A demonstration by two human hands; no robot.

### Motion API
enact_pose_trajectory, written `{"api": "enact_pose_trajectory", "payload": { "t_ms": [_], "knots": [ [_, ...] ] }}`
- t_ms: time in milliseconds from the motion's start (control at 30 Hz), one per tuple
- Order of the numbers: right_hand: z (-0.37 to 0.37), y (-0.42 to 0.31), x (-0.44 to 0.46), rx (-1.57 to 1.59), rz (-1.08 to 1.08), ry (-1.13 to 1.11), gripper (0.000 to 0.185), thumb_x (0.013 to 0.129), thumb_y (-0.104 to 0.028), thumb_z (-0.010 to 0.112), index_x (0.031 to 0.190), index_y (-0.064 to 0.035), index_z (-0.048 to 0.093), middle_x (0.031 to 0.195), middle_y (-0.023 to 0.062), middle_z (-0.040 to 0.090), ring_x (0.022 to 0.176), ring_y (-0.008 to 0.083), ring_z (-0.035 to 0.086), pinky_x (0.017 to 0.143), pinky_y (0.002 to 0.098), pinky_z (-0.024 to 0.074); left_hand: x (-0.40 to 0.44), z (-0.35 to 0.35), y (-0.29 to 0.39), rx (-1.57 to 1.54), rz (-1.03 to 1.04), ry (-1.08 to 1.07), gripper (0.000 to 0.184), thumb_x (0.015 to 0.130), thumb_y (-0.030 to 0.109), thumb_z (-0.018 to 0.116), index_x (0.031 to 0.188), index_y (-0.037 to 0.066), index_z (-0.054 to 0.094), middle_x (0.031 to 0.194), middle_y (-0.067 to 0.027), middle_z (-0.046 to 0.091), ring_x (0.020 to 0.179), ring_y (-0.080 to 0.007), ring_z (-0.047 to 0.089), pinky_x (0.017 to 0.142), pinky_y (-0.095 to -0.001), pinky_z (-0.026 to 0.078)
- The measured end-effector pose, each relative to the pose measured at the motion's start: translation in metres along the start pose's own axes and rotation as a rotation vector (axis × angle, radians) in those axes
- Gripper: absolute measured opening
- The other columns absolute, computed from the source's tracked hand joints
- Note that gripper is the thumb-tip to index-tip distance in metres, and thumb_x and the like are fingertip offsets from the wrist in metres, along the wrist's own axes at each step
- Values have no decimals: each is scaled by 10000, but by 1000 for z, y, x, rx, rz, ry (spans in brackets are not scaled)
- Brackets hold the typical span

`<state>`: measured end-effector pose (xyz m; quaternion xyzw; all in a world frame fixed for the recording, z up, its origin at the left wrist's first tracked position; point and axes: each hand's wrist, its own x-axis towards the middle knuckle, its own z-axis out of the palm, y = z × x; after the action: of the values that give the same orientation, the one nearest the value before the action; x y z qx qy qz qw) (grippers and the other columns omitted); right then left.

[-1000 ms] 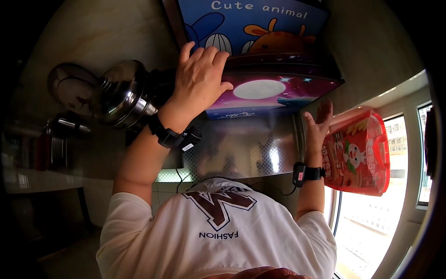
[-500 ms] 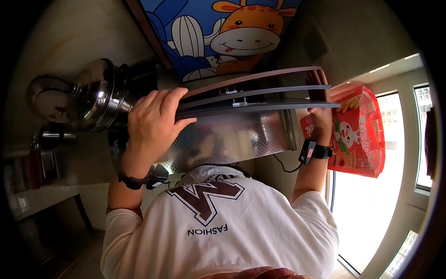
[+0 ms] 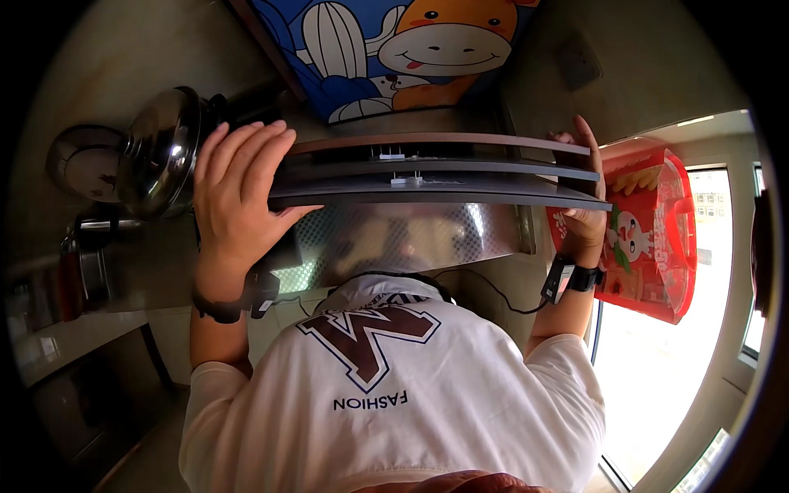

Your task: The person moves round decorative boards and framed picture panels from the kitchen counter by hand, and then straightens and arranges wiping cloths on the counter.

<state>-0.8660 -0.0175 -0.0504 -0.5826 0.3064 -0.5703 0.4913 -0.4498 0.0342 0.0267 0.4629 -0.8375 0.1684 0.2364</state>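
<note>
Three thin flat panels [image 3: 460, 197], dark grey in front and brown-edged at the back, are stacked edge-on between my hands. Small white pieces with metal prongs [image 3: 408, 177] show in the gaps. My left hand [image 3: 234, 193] is wrapped round the left end, fingers over the far side and thumb below the near edge. At the right end, my right hand [image 3: 583, 218] clasps the stack, its palm partly hidden by the panels. Beneath them is a shiny dimpled metal surface [image 3: 444, 234].
A cartoon picture [image 3: 448, 49] stands at the back. Shiny metal pots [image 3: 160, 156] are at left. A red packaging box [image 3: 645, 238] hangs or stands beside my right hand, before a bright window [image 3: 657, 370]. A black cable [image 3: 501, 300] runs from my right wrist.
The panel stack has moved slightly lower and levelled out. My left hand has shifted left along its end, and the right-hand fingers now show over the far edge.
</note>
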Motion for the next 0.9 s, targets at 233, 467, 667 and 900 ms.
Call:
{"api": "enact_pose_trajectory", "payload": {
  "t_ms": [233, 467, 667, 900],
  "knots": [
    [-12, 22, 1, -114, -98, -26, 917, 554, -508, 885, 1206, 52, 568, 1184, 171, 563, 1144, 288, 551, 1076, 462, 389, -63, 72, -26, -534, -396, 510, 1405, 438, 573, 891, 1526, 116, 129, 1533, -189, 283, 1395, -365, 306, 1152, -512, 247],
    [-5, 30, 7, -51, -51, 53, 923, 582, -506, 877, 1251, 24, 526, 1294, 219, 541, 1194, 337, 549, 1040, 467, 436, -45, 89, -30, -1200, -527, 369, 1384, 482, 491, 907, 1528, 154, 66, 1499, -135, 299, 1401, -304, 286, 1164, -468, 277],
    [-1, 20, 28, -117, -19, 39, 1095, 564, -542, 873, 1373, 24, 399, 1378, 209, 476, 1291, 338, 464, 1104, 460, 368, -47, 87, -23, -1278, -680, 383, 1037, 540, 260, 953, 1365, 97, 345, 1248, -59, 466, 1126, -200, 515, 987, -360, 483],
    [-17, 15, 17, -51, 80, 94, 1017, 567, -160, 925, 1416, 5, 389, 1321, 90, 533, 1221, 198, 492, 1049, 317, 390, -42, 92, -23, -1304, -597, 418, 788, 648, 186, 902, 1271, 31, 444, 1152, -58, 548, 1070, -195, 574, 951, -321, 506]
  ]
}}
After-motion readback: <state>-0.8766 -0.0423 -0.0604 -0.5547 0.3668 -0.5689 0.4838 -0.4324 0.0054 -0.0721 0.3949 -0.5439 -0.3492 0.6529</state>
